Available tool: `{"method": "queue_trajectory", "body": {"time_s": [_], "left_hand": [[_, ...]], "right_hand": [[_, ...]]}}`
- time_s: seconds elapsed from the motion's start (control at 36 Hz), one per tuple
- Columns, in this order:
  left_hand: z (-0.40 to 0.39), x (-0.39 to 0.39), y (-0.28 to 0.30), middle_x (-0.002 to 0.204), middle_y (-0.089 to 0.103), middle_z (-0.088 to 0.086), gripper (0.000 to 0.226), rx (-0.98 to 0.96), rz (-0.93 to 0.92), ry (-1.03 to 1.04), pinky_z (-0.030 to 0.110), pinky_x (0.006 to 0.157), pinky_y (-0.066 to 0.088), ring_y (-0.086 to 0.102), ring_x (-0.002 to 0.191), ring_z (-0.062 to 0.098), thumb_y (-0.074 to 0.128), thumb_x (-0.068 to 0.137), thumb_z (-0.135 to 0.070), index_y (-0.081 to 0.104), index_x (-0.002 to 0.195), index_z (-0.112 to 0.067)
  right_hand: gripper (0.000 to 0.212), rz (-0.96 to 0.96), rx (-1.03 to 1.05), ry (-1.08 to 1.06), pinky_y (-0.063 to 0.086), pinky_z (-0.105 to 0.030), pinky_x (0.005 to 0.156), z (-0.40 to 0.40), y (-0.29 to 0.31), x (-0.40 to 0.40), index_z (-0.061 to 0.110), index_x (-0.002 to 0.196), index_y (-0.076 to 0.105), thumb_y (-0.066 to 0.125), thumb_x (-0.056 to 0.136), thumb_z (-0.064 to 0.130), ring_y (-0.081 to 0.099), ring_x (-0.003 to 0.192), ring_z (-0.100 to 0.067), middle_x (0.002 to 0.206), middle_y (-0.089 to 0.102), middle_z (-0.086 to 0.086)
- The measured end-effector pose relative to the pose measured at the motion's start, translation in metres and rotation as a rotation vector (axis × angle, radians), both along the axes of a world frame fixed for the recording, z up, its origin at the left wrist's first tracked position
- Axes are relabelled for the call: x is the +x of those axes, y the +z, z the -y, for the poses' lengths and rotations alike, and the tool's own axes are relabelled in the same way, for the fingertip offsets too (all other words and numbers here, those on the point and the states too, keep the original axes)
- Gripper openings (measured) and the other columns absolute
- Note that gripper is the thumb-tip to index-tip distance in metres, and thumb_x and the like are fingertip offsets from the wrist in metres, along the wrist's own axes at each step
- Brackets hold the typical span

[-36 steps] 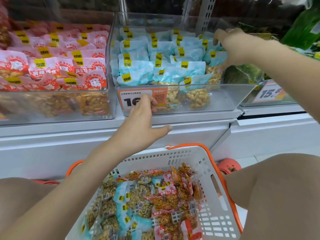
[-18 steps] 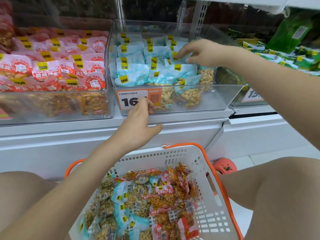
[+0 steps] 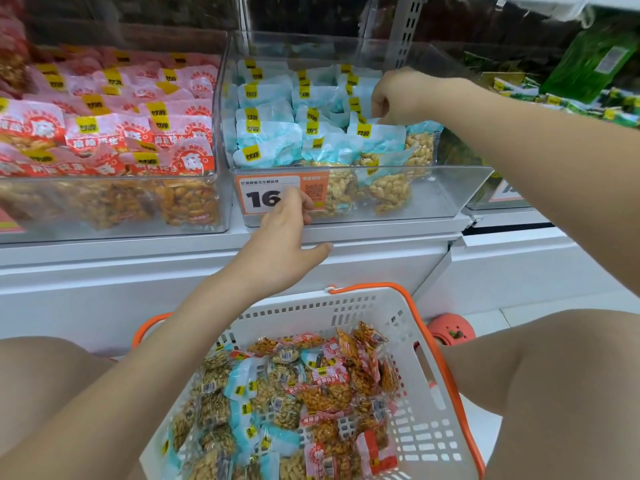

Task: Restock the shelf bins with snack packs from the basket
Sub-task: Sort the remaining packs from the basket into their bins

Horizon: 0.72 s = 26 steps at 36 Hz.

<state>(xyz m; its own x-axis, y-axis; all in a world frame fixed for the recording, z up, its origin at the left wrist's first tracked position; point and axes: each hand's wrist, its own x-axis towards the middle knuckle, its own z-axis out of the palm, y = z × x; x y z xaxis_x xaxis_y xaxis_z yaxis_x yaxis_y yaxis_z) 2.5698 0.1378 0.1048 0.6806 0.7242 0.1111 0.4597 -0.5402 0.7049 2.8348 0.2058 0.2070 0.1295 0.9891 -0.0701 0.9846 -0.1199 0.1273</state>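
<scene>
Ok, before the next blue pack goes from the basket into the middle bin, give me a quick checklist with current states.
1. Middle bin has room: ok, the front right floor is bare.
2. Right hand free: not ok, its fingers are curled on a blue pack in the bin.
3. Left hand free: not ok, its fingers touch the price tag on the bin front.
4. Basket within reach: ok, it sits between the knees below the shelf.
5. Blue packs left in the basket: ok, several show, mixed with red ones.
6. Bin steady: cannot tell.
</scene>
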Motion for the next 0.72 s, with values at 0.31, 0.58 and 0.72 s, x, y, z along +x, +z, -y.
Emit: {"method": "queue_trajectory", "body": {"time_s": [0.31,0.58,0.72], "left_hand": [[0.012,-0.019,-0.026,0.113,0.045,-0.002,0.036,0.000,-0.097,0.001,0.031,0.087,0.040,0.045,0.105,0.015,0.062,0.091,-0.028,0.037,0.114,-0.019],[0.045,-0.062,-0.164,0.108,0.055,0.001,0.025,-0.199,-0.622,-0.103,0.033,0.085,0.047,0.055,0.103,0.021,0.059,0.090,-0.019,0.053,0.114,-0.013],[0.067,-0.096,-0.230,0.129,0.053,0.005,0.044,-0.332,-0.912,-0.197,0.039,0.085,0.052,0.057,0.107,0.023,0.060,0.090,-0.012,0.045,0.130,-0.022]], "right_hand": [[0.013,-0.395,0.879,0.043,0.033,-0.025,0.065,0.135,-0.027,-0.044,0.008,0.091,0.059,0.050,0.082,0.007,0.043,0.068,-0.010,0.076,0.053,-0.002],[0.011,-0.489,-0.478,0.002,0.042,-0.030,0.071,0.209,-0.242,-0.109,0.021,0.100,0.055,0.057,0.091,0.015,0.055,0.089,-0.021,0.097,0.059,-0.003],[0.044,-0.669,-0.669,-0.070,0.048,-0.033,0.083,0.234,-0.318,-0.130,0.014,0.129,0.051,0.067,0.088,0.012,0.057,0.104,-0.024,0.122,0.058,-0.010]]}}
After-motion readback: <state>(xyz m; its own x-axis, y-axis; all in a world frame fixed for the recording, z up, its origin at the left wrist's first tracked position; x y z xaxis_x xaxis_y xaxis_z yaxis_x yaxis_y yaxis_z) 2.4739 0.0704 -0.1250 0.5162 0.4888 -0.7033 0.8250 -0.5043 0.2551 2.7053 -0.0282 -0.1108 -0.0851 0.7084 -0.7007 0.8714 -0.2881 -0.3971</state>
